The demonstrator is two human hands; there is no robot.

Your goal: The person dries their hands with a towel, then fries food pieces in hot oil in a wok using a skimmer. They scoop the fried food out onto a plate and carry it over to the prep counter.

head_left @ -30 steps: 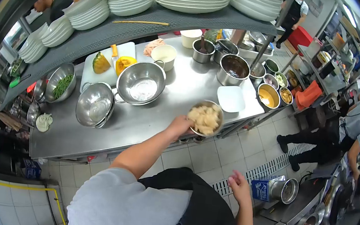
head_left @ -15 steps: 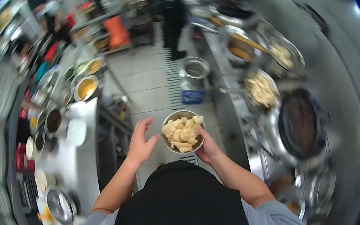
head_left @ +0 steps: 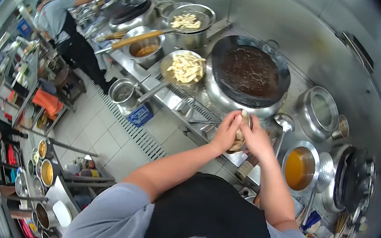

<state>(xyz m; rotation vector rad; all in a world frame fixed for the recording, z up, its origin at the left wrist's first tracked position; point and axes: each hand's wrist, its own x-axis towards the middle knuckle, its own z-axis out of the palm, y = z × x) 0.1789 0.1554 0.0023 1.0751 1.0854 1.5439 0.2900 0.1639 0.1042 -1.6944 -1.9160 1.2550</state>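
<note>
Both of my hands are at a small metal bowl (head_left: 249, 121), which is tilted at the front edge of the stove. My left hand (head_left: 227, 134) presses over its left side and the pale pieces inside. Around the right side, my right hand (head_left: 257, 137) wraps its fingers. Much of the bowl is hidden behind the hands. Just beyond them lies a large wok of dark liquid (head_left: 251, 71). A metal ladle (head_left: 284, 123) rests to the right of my hands.
A strainer of pale strips (head_left: 186, 68) and a pot of brown sauce (head_left: 145, 49) stand left of the wok. On the right are an orange-liquid pot (head_left: 299, 168) and a steel pot (head_left: 319, 112). A person (head_left: 64, 20) works at the far left.
The view has turned from the prep table to the stove. The bowl has come over to the stove's edge and tilted, and my left hand has closed in on it.
</note>
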